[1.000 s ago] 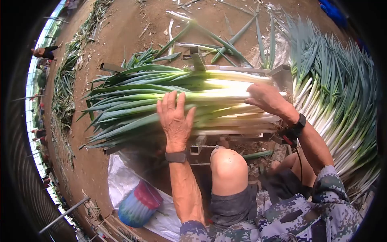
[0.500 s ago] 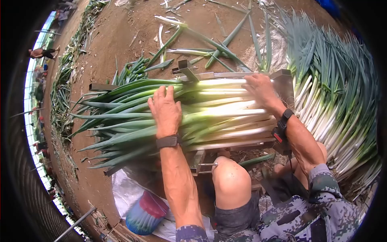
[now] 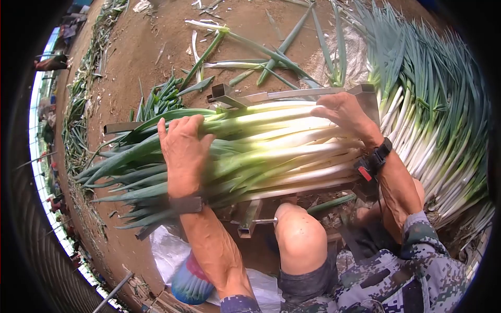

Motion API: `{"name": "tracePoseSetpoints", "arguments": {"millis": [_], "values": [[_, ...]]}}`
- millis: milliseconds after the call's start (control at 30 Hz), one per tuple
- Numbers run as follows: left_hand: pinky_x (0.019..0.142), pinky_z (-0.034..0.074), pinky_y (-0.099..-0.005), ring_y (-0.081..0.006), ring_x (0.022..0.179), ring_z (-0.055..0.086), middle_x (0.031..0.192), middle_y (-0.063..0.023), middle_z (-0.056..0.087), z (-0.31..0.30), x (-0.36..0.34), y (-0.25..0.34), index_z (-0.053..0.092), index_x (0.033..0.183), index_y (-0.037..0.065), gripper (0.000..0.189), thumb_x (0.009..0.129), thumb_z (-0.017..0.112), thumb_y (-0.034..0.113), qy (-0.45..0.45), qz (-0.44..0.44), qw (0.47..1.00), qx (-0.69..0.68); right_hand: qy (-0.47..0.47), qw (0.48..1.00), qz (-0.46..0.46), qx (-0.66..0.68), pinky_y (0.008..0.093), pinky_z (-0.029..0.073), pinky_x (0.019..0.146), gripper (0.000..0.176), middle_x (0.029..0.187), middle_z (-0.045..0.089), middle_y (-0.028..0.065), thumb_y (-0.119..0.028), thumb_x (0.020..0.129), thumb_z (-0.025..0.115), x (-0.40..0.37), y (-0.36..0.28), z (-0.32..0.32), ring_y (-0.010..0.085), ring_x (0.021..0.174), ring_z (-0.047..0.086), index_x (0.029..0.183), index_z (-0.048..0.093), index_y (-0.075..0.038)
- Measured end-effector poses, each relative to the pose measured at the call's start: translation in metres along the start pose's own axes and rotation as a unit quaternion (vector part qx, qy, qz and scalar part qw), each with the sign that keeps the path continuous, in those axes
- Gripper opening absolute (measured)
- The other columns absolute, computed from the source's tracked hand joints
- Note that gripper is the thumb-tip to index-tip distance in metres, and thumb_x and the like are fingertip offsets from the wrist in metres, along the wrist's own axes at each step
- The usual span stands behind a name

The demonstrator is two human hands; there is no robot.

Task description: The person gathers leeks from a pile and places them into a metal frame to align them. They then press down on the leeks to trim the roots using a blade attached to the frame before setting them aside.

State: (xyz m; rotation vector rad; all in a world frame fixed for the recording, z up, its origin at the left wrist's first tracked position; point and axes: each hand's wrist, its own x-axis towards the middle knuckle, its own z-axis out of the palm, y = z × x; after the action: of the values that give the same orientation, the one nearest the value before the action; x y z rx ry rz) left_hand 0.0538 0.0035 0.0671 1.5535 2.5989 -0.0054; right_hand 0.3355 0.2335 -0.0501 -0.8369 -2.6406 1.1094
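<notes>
- The bundle of leeks (image 3: 271, 151) is lying lengthwise across the surface (image 3: 245, 96), a low frame of square metal tube, with the white shanks pointing right and the green tops fanning out left.
- The left hand (image 3: 182, 151) is pressing down on the green stretch, palm flat and fingers extended.
- The right hand (image 3: 344, 112) is resting on the white ends, fingers hooking over the far side; whether they are pinching a stalk I cannot tell.
- The root ends are butting up against the frame's metal end plate (image 3: 369, 101).
- A bare knee (image 3: 300, 237) is sitting just under the frame's near rail.
- To the right, a big pile of leeks (image 3: 438, 104) is lying on the ground.
- All around is bare dirt ground (image 3: 151, 47), outdoors, with loose leaves (image 3: 250, 52) scattered beyond the frame.
- Near left, a white sack (image 3: 167, 250) is lying under a blue-and-red roll (image 3: 190, 276).
</notes>
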Motion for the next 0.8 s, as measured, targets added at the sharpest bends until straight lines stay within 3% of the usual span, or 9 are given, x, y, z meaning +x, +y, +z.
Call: {"name": "tracePoseSetpoints", "arguments": {"millis": [67,133,200,333,467,567,667,700,800], "values": [[0.118,0.027,-0.0492,-0.0271,0.117,0.059,0.117,-0.0080,0.068,0.017,0.011,-0.003,0.069,0.117,0.012,0.047,0.075,0.083,0.028,-0.009,-0.006,1.000,0.007,0.004,0.997,-0.010,-0.076,0.0435,0.049,0.063,0.049,0.068,0.065,0.0109,-0.056,0.088,0.067,0.011,0.007,0.008,0.0300,0.069,0.067,0.078,0.069,-0.008],[0.112,0.032,-0.0488,-0.0313,0.132,0.047,0.137,-0.0121,0.055,0.056,0.014,-0.010,0.062,0.130,0.010,0.063,0.076,0.083,0.036,0.025,0.005,0.999,0.034,0.045,0.990,0.006,-0.134,0.0438,0.048,0.062,0.051,0.072,0.062,0.0113,-0.056,0.093,0.061,0.017,0.011,0.025,0.0304,0.069,0.063,0.075,0.068,-0.009],[0.107,0.035,-0.0482,-0.0325,0.129,0.047,0.136,-0.0117,0.054,0.077,0.018,-0.011,0.061,0.132,0.012,0.062,0.079,0.080,0.039,0.026,0.002,0.998,0.055,0.131,0.981,0.018,-0.141,0.0435,0.047,0.063,0.052,0.076,0.060,0.0109,-0.055,0.094,0.059,0.022,0.013,0.041,0.0308,0.070,0.062,0.073,0.066,-0.009],[0.103,0.037,-0.0502,-0.0310,0.127,0.047,0.135,-0.0065,0.054,0.095,0.035,-0.002,0.060,0.136,0.016,0.062,0.082,0.077,0.040,-0.045,-0.035,0.998,0.037,0.228,0.951,-0.065,-0.200,0.0443,0.046,0.067,0.044,0.081,0.060,0.0081,-0.049,0.097,0.056,0.032,0.025,0.062,0.0297,0.073,0.060,0.078,0.071,-0.011],[0.104,0.035,-0.0579,-0.0300,0.132,0.043,0.142,0.0005,0.049,0.115,0.035,-0.005,0.056,0.142,0.020,0.065,0.083,0.076,0.040,-0.081,-0.049,0.994,0.049,0.115,0.972,-0.018,-0.206,0.0425,0.047,0.074,0.042,0.082,0.063,0.0080,-0.043,0.104,0.047,0.033,0.036,0.067,0.0301,0.085,0.060,0.082,0.067,-0.013],[0.109,0.030,-0.0634,-0.0309,0.136,0.040,0.150,0.0004,0.044,0.116,0.041,-0.004,0.055,0.144,0.023,0.065,0.084,0.076,0.039,-0.109,-0.066,0.991,0.050,0.114,0.978,-0.006,-0.175,0.0433,0.050,0.070,0.043,0.080,0.066,0.0087,-0.043,0.104,0.044,0.039,0.042,0.069,0.0320,0.080,0.062,0.082,0.066,-0.013],[0.109,0.029,-0.0649,-0.0308,0.138,0.039,0.151,0.0007,0.043,0.115,0.043,-0.005,0.054,0.145,0.023,0.066,0.085,0.076,0.038,-0.107,-0.067,0.991,0.037,0.097,0.988,0.020,-0.120,0.0482,0.053,0.069,0.053,0.080,0.070,0.0131,-0.053,0.101,0.043,0.040,0.047,0.072,0.0350,0.080,0.068,0.080,0.069,-0.011],[0.108,0.035,-0.0577,-0.0331,0.132,0.046,0.145,-0.0059,0.051,0.108,0.041,0.001,0.056,0.142,0.018,0.063,0.085,0.076,0.034,-0.090,-0.056,0.992,0.062,0.100,0.988,0.016,-0.113,0.0484,0.053,0.069,0.053,0.079,0.070,0.0134,-0.053,0.101,0.043,0.041,0.045,0.070,0.0353,0.080,0.068,0.080,0.069,-0.011],[0.111,0.035,-0.0536,-0.0362,0.128,0.052,0.138,-0.0174,0.056,0.093,0.044,-0.012,0.062,0.131,0.009,0.054,0.084,0.077,0.032,-0.053,0.012,0.968,-0.244,0.102,0.991,0.018,-0.088,0.0485,0.054,0.071,0.051,0.079,0.069,0.0136,-0.052,0.101,0.046,0.035,0.043,0.065,0.0356,0.080,0.068,0.080,0.068,-0.012]]}}
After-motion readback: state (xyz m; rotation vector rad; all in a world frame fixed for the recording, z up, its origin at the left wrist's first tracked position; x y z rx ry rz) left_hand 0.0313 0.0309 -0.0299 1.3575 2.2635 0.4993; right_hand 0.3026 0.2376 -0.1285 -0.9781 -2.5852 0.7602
